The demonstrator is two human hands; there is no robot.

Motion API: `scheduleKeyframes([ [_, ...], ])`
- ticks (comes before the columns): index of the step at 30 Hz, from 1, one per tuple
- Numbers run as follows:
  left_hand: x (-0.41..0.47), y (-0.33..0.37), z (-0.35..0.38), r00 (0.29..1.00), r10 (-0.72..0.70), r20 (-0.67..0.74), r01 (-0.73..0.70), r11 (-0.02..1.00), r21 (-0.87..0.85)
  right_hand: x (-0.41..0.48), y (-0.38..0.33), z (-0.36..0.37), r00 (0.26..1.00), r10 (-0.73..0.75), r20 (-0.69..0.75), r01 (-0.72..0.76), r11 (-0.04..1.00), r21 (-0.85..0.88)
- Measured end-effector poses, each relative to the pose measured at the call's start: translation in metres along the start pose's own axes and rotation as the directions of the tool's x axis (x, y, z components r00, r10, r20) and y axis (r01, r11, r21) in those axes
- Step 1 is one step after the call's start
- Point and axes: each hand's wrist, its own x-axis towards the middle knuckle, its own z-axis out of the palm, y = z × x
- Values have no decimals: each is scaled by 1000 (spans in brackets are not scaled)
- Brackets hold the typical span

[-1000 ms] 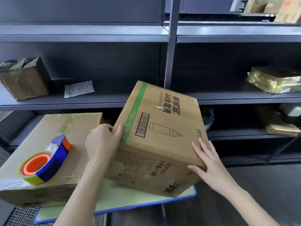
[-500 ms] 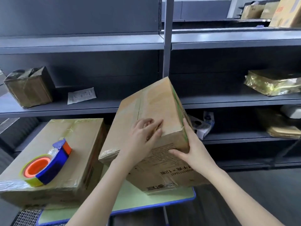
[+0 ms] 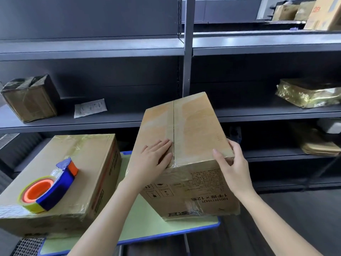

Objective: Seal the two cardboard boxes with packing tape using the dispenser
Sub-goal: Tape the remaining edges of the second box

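Cardboard under both palms: you hold the printed box (image 3: pixel 186 130) on the right end of the green-topped table (image 3: pixel 166 224), its flap seam turned upward and running away from you, likely so a strip can be drawn straight along it. Your left hand (image 3: pixel 155 161) lies flat, fingers straight and released, just beside the seam at the near edge, pressing the flap down. Your right hand (image 3: pixel 230 167) grasps the near right corner, thumb on top and fingers curled round the side, probably to keep the box from turning. The lettering on the front face reads upside down, and glossy tape already shows along the seam and edges; whether that seal holds cannot be told. The tape dispenser (image 3: pixel 48 189), blue and orange with a yellow-rimmed roll, lies untouched on the second box (image 3: pixel 88 163) to the left, parked near your left arm. That box rests flat, wrinkled tape across its top, just beside the printed one. Grey shelving (image 3: pixel 92 122) stands behind.
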Motion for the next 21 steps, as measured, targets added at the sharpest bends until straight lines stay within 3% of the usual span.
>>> scheduleKeyframes([
  [5,-4,9,6,999,51,2,-51,992,116,7,13,-9,996,86,-9,-84,988,132],
  [10,-11,14,6,996,89,5,-88,966,243,4,38,-10,969,234,76,-246,931,269],
  [13,-13,7,2,996,86,34,-91,969,232,1,43,-1,944,305,125,-328,897,296],
  [15,-12,-2,-2,996,87,36,-92,981,168,2,37,5,962,260,79,-270,944,190],
  [17,-11,-12,-6,998,56,-5,-56,997,44,0,29,9,995,98,-34,-101,991,-92],
  [19,-11,-20,-10,994,-27,-110,23,999,-45,-1,19,15,982,-179,-56,137,890,-434],
  [21,-10,-27,-13,974,-111,-196,102,993,-52,-1,8,27,953,-288,92,285,755,-591],
])
